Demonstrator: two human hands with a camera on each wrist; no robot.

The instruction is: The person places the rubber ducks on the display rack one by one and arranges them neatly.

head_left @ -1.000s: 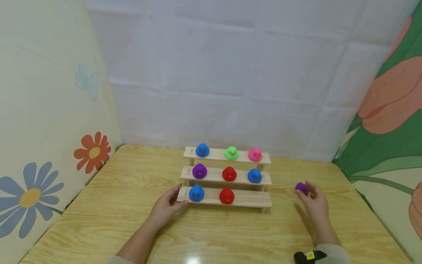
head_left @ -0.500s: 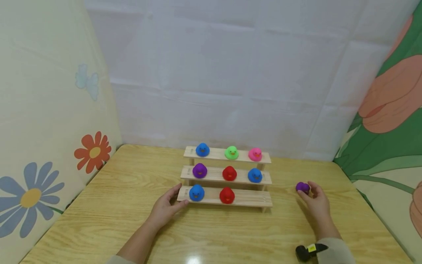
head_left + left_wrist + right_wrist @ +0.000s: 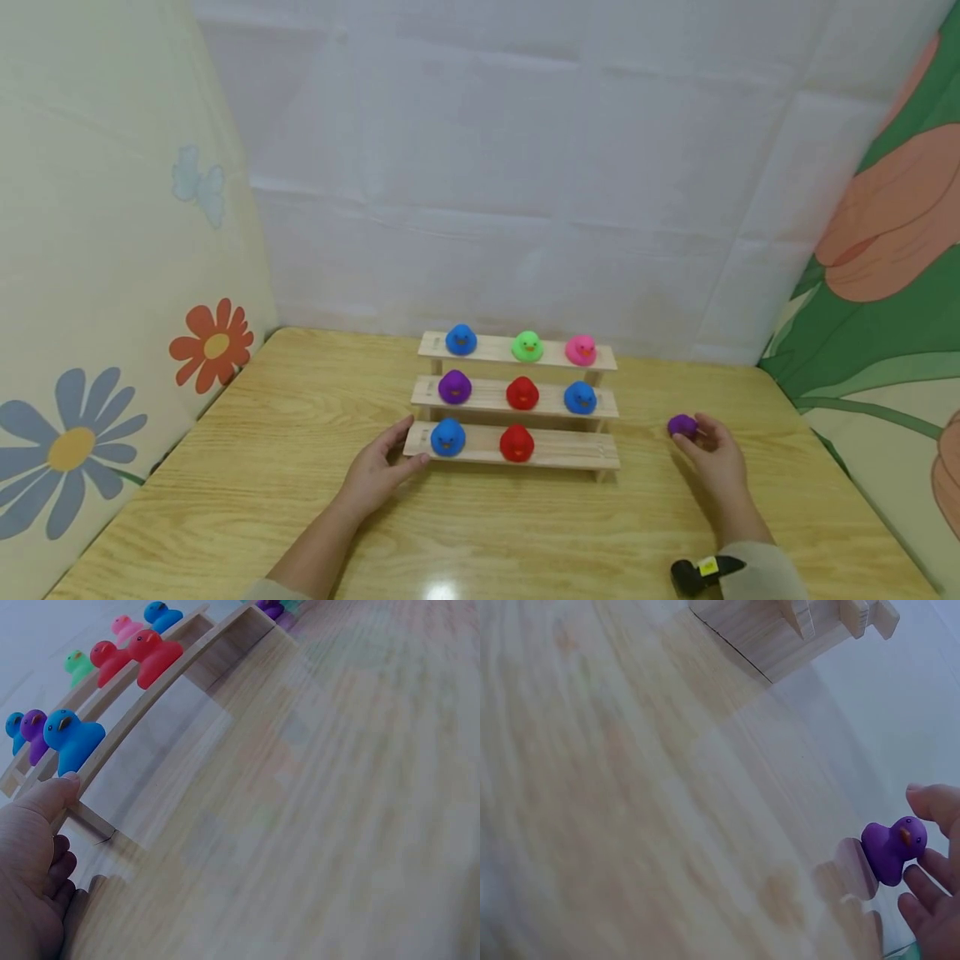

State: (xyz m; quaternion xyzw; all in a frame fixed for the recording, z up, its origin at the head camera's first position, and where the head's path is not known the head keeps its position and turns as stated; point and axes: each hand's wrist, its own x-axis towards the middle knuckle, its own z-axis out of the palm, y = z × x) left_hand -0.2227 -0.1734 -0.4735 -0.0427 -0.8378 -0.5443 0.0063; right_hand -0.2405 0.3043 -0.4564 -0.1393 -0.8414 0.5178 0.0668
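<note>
My left hand (image 3: 375, 473) grips the left end of the lowest step of a wooden three-tier stand (image 3: 562, 450), its thumb on the plank. In the left wrist view the other fingers curl beside the stand's leg. A purple rubber duck (image 3: 681, 426) sits on the table to the right of the stand. My right hand (image 3: 718, 457) is around this duck with thumb and fingers spread; in the right wrist view the fingers are at the duck's head (image 3: 911, 834) and the thumb is apart from it. On the lowest step stand a blue duck (image 3: 447, 438) and a red duck (image 3: 517, 443).
The middle step bears a purple duck (image 3: 454, 387), a red duck (image 3: 522, 393) and a blue duck (image 3: 581, 398). Blue (image 3: 461, 340), green (image 3: 527, 347) and pink (image 3: 581, 350) ducks are on top. A black strap piece (image 3: 693, 575) shows at my right sleeve.
The purple duck has turned and shifted slightly left, with my right fingers now looser about it. My left hand has stayed at the stand, which has not moved.
</note>
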